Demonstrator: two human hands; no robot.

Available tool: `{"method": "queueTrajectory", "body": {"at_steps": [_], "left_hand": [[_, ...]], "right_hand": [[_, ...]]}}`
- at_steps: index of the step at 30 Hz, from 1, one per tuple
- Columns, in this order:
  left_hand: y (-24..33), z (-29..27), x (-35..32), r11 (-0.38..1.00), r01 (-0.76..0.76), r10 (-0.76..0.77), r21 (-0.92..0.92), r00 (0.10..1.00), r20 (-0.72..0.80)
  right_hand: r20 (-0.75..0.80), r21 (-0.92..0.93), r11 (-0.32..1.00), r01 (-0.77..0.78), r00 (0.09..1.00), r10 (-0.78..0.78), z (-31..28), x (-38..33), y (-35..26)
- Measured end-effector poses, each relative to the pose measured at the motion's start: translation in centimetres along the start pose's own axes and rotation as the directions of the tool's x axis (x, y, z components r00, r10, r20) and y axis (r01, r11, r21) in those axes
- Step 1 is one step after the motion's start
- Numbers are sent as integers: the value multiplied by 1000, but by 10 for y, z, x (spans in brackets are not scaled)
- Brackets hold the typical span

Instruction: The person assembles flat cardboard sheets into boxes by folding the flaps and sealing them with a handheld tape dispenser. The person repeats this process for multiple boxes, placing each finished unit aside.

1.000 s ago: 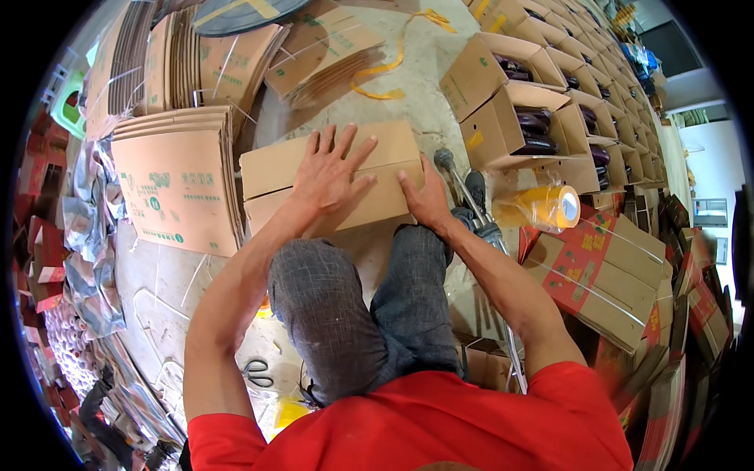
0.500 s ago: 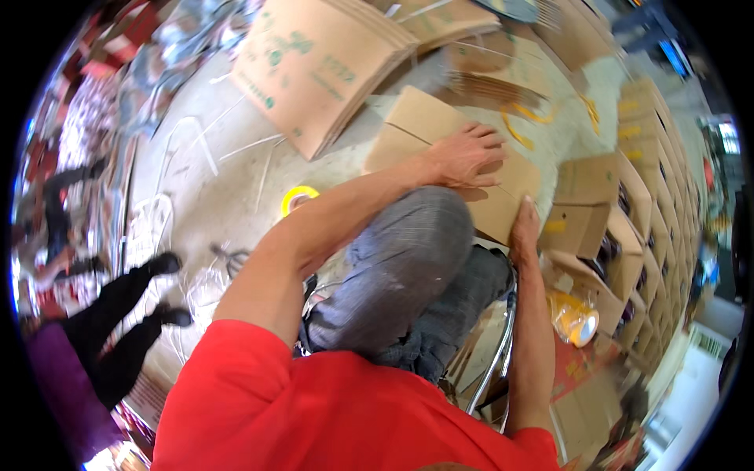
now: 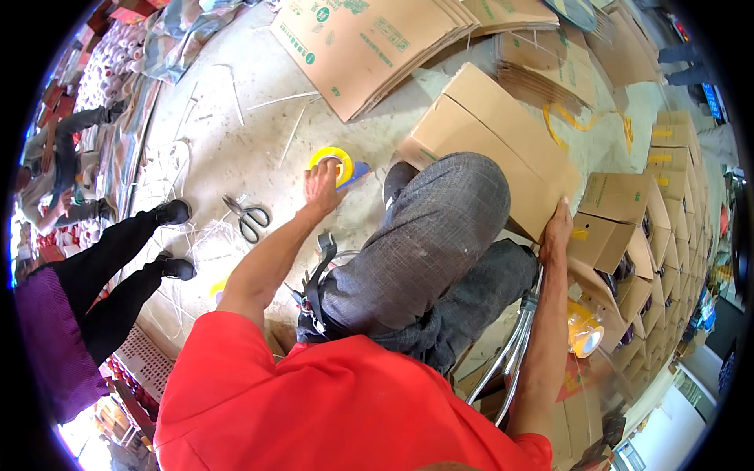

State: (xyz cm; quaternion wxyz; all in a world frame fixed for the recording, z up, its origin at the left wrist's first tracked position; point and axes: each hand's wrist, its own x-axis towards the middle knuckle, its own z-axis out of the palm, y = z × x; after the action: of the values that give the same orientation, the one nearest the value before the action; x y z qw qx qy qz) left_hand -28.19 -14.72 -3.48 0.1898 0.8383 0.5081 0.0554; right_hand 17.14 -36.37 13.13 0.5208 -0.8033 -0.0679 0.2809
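Note:
A yellow tape roll on a blue tape dispenser is at the floor left of my knees. My left hand has its fingers closed round the near side of the roll. On the right, my right hand grips the near right corner of a brown cardboard box. The box's flaps are folded over, with a seam along its top face. It leans in front of my knees, and my raised knee hides part of it. Black-handled scissors lie on the floor left of my left forearm.
Flat cardboard stacks lie ahead. Filled open cartons and stacked boxes stand at right, near more yellow tape rolls. White strapping scraps litter the floor at left, where another person's black shoes are.
My left hand has left the box top and moved left and down to the tape dispenser, now gripping it. My right hand stays on the box corner. The view has shifted.

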Motion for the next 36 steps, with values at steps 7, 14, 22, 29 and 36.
{"method": "queueTrajectory", "body": {"at_steps": [7, 14, 22, 29, 36], "left_hand": [[-25, 55, -6, 969, 41, -32, 243, 999, -41], [9, -44, 20, 949, 157, -159, -275, 987, 15], [141, -257, 44, 734, -273, 212, -622, 962, -172], [241, -260, 107, 473, -446, 576, -760, 809, -116], [321, -204, 155, 414, -624, 826, -663, 563, -14]], "right_hand": [[15, 5, 1000, -9, 1000, 9, 9, -2, -3], [13, -5, 999, 46, 999, -46, 3, 9, 7], [18, -107, 977, 184, 983, -183, 26, 22, -16], [-47, -124, 946, 299, 951, -306, 30, 31, -1], [-52, 69, 977, 202, 979, -199, 40, 14, -22]]}}
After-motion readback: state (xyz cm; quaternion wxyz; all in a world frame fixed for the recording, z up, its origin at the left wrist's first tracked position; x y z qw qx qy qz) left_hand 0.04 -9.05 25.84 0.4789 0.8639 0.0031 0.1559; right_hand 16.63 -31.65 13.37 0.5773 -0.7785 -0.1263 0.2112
